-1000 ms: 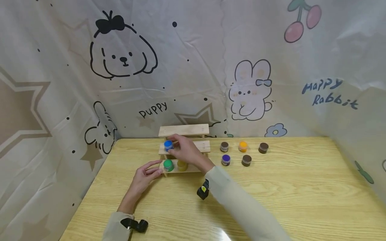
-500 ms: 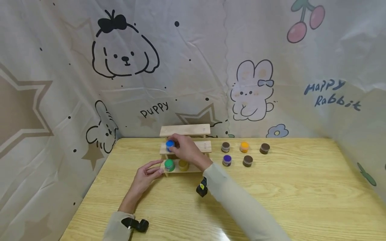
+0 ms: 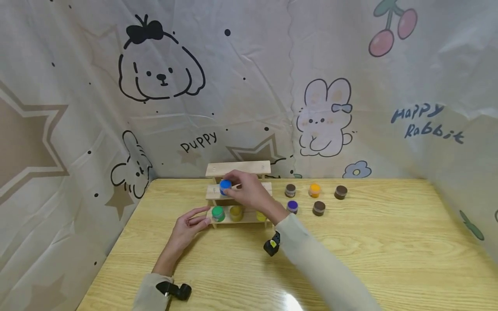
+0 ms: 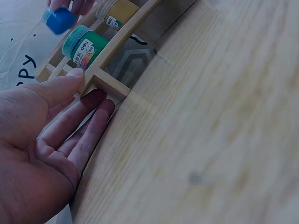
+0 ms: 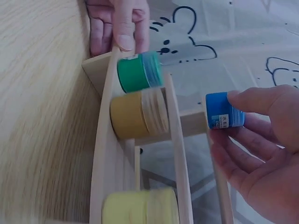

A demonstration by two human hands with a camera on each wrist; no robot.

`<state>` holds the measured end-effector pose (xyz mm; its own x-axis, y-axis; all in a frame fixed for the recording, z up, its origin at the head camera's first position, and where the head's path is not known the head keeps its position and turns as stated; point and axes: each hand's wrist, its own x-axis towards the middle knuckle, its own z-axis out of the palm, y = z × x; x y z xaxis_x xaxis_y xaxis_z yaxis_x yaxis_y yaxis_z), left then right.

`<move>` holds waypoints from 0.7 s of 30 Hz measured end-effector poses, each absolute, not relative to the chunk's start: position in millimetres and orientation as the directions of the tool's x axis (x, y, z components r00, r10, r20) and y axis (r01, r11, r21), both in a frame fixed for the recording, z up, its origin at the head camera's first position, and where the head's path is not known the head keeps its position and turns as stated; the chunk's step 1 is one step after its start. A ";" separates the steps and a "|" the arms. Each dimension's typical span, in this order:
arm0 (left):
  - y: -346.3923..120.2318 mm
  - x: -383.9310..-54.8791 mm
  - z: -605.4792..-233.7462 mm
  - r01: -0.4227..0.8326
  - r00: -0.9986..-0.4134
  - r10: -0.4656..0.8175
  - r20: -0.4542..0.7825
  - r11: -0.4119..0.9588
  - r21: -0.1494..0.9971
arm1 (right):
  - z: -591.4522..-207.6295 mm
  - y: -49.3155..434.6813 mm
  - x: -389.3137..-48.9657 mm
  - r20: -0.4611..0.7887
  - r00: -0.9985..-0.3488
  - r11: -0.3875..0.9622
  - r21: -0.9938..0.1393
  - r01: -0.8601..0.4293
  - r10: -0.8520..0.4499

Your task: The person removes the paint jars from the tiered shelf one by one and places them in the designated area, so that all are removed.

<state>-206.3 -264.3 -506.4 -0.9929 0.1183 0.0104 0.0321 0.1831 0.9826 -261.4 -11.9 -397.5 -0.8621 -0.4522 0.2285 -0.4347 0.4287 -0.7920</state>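
My right hand pinches a blue paint jar between thumb and fingers, at the middle tier of a three-step wooden display rack. In the right wrist view the thumb lies on the jar's lid side and the fingers curl beneath. My left hand grips the left end of the rack's lowest tier, thumb on top and fingertips behind the end leg. On that tier stand a green paint jar, an ochre paint jar and, partly hidden by the right forearm, a yellow paint jar.
Right of the rack, several jars stand on the wood-grain table: dark ones, an orange jar and a purple jar, the last close to the right wrist. A patterned cloth hangs right behind the rack.
The right hand has shifted a little to the right along the middle tier with the blue paint jar. The yellow jar now shows beside the forearm. The left hand keeps its place.
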 end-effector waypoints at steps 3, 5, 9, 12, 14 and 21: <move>-264.3 -206.2 -506.4 0.027 -0.993 0.114 0.006 0.183 0.983 | -398.8 -0.5 -258.4 0.259 -0.857 0.405 -0.795 -0.451 -0.446; -264.5 -206.1 -506.5 0.032 -0.993 0.116 0.011 0.179 0.983 | -400.4 7.8 -255.5 0.279 -0.854 0.395 -0.794 -0.462 -0.439; -265.3 -205.9 -506.6 0.043 -0.992 0.124 0.023 0.164 0.985 | -402.6 23.1 -249.5 0.305 -0.856 0.389 -0.791 -0.472 -0.417; -266.2 -205.6 -506.9 0.053 -0.990 0.135 0.032 0.155 0.987 | -401.5 33.3 -244.9 0.322 -0.857 0.391 -0.786 -0.479 -0.402; -266.8 -205.6 -507.2 0.059 -0.989 0.142 0.037 0.151 0.987 | -399.1 39.7 -241.2 0.326 -0.857 0.391 -0.785 -0.480 -0.399; -266.3 -205.6 -507.4 0.065 -0.988 0.150 0.041 0.157 0.986 | -393.7 64.4 -227.0 0.322 -0.863 0.391 -0.791 -0.471 -0.389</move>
